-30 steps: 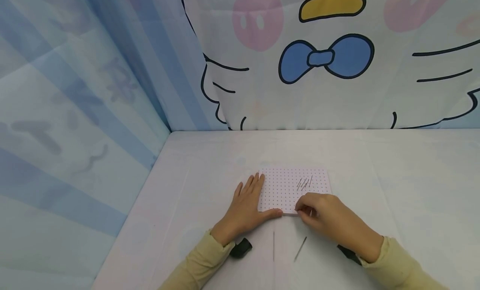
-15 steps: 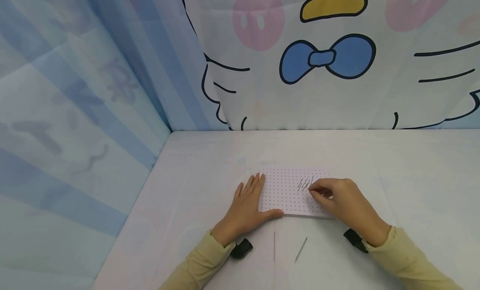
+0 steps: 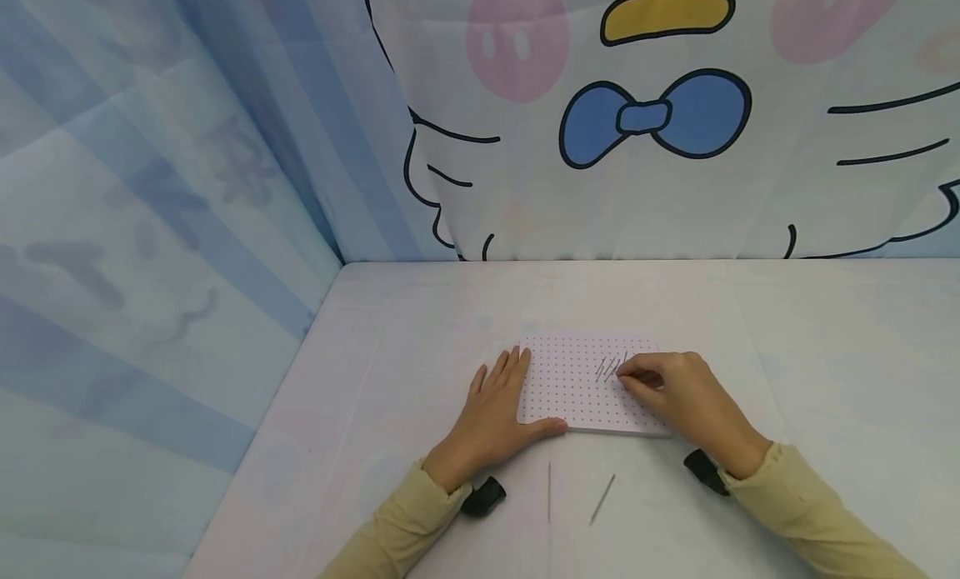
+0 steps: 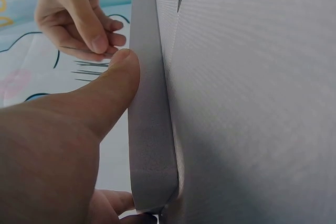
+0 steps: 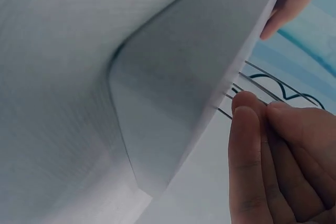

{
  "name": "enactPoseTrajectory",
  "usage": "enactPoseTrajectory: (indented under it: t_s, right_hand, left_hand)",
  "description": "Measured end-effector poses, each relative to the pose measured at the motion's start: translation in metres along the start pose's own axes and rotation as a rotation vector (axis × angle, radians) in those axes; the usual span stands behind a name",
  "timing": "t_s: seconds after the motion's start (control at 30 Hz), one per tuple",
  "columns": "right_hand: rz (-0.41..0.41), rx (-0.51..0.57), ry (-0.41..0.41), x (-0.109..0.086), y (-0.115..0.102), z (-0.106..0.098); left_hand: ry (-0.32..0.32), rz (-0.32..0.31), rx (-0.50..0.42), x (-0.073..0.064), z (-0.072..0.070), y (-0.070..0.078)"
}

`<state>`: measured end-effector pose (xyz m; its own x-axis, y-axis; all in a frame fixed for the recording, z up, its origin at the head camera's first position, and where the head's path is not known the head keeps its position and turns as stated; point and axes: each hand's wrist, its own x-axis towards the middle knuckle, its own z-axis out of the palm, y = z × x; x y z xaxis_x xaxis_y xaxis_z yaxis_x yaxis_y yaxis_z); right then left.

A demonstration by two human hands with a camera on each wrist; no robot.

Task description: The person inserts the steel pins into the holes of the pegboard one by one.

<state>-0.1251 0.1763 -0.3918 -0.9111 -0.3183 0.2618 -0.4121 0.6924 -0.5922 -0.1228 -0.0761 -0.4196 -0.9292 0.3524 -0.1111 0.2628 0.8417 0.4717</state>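
A white board dotted with rows of small holes (image 3: 558, 387) lies on the table. My left hand (image 3: 487, 421) rests spread over its left side, with the thumb along the front edge; in the left wrist view that thumb touches the board's side (image 4: 149, 108). Several thin metal pins (image 3: 602, 368) stand up from the right half of the board. Beside them my right hand (image 3: 686, 400) pinches another thin pin between thumb and fingertips, mostly covered by the fingers. In the right wrist view the standing pins (image 5: 262, 85) pass close behind those fingertips.
Two more thin pins, one on the left (image 3: 549, 491) and one on the right (image 3: 603, 500), lie on the white table cloth (image 3: 420, 337) before the board. A printed cloth wall (image 3: 652, 196) rises behind, and another (image 3: 150, 229) on the left.
My right hand has moved from the board's front edge up and right to the standing pins, then shifted only slightly. My left hand has stayed in place.
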Motion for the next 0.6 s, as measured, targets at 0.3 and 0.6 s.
enactPoseTrajectory:
  t_s: [0.3, 0.6]
  right_hand:
    - [0.011, 0.000, -0.023, 0.0031, 0.0030, 0.0036]
    - [0.010, -0.019, -0.037, 0.0056, 0.0040, 0.0061]
  left_hand:
    - [-0.008, -0.007, 0.006, -0.0006, -0.0001, 0.0004]
    - [-0.008, -0.009, 0.008, -0.0010, -0.0009, 0.0008]
